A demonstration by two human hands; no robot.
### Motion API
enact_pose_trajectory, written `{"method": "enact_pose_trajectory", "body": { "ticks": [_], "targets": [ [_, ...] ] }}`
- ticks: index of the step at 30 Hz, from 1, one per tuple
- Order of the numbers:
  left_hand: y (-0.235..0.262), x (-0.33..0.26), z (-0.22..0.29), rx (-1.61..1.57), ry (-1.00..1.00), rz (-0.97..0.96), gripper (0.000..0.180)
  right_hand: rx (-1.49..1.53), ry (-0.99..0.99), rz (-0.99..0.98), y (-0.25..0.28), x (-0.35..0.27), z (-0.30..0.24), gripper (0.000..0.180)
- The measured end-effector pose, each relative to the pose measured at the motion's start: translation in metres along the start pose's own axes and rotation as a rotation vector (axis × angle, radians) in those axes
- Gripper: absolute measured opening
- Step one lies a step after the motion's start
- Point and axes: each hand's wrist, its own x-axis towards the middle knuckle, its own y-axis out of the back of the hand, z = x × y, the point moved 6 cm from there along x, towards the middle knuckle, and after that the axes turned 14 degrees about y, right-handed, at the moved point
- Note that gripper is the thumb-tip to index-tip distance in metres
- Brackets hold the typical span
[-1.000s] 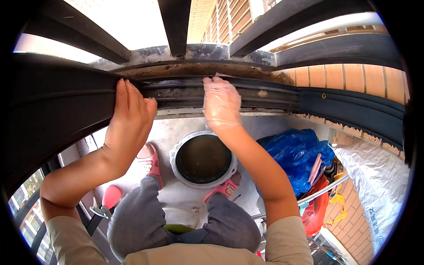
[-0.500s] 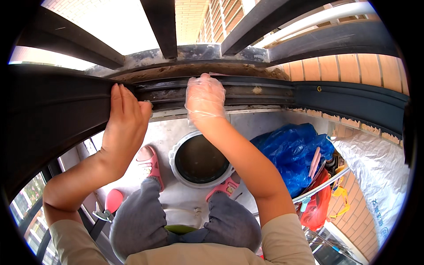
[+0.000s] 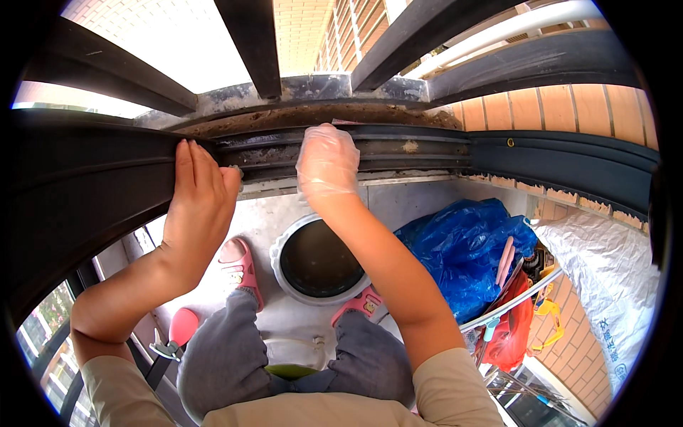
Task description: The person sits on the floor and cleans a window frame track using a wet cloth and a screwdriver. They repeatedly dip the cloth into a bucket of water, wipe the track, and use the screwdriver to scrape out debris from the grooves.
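My left hand (image 3: 198, 203) is bare. It grips the edge of a dark sliding window sash (image 3: 92, 171), its fingers lying together on the frame. Beside its thumb a small pale, crumpled bit shows, too small to name. My right hand (image 3: 329, 162) wears a clear, loose plastic glove. Its fingers are curled down at the grooved black window track (image 3: 405, 148), and whatever they hold is hidden under the hand. Dirt and pale specks lie along the track. Just below the right wrist stands a pale round basin (image 3: 279, 245) of murky brown water.
Dark metal bars (image 3: 252, 50) rise beyond the track. At right are a blue plastic bag (image 3: 455, 249), a red bag (image 3: 509, 334) and a white sack (image 3: 597, 277). A pink-headed tool (image 3: 183, 326) lies left of my knee; pink sandals (image 3: 243, 267) flank the basin.
The right hand has shifted very slightly down at the track, still with curled fingers. My left hand keeps its place on the sash. The whole view has moved a little.
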Motion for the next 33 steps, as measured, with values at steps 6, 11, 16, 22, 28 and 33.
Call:
{"method": "enact_pose_trajectory", "body": {
  "ticks": [6,11,16,22,28,33],
  "targets": [
    [-0.001,-0.001,-0.001,0.022,-0.011,0.010,0.023,0.501,-0.012,0.067,0.009,-0.004,0.018,0.029],
    [-0.001,0.000,0.000,0.041,-0.028,0.042,0.022,1.111,-0.229,-0.097,-0.002,-0.003,0.041,0.035],
    [-0.001,0.000,-0.001,0.023,-0.019,0.011,0.023,1.685,-0.308,-0.040,0.023,-0.013,0.067,0.037],
    [-0.003,0.000,0.001,0.019,-0.019,0.018,0.023,1.148,-0.380,0.487,0.093,-0.037,0.160,0.026],
    [0.007,-0.006,-0.003,-0.469,-0.093,0.067,0.026,-0.086,-0.351,0.470,0.131,-0.025,0.193,0.028],
    [0.024,-0.034,0.009,-1.133,-0.207,-0.006,0.043,-0.291,-0.312,0.233,0.115,0.005,0.214,0.028]
  ]
}}
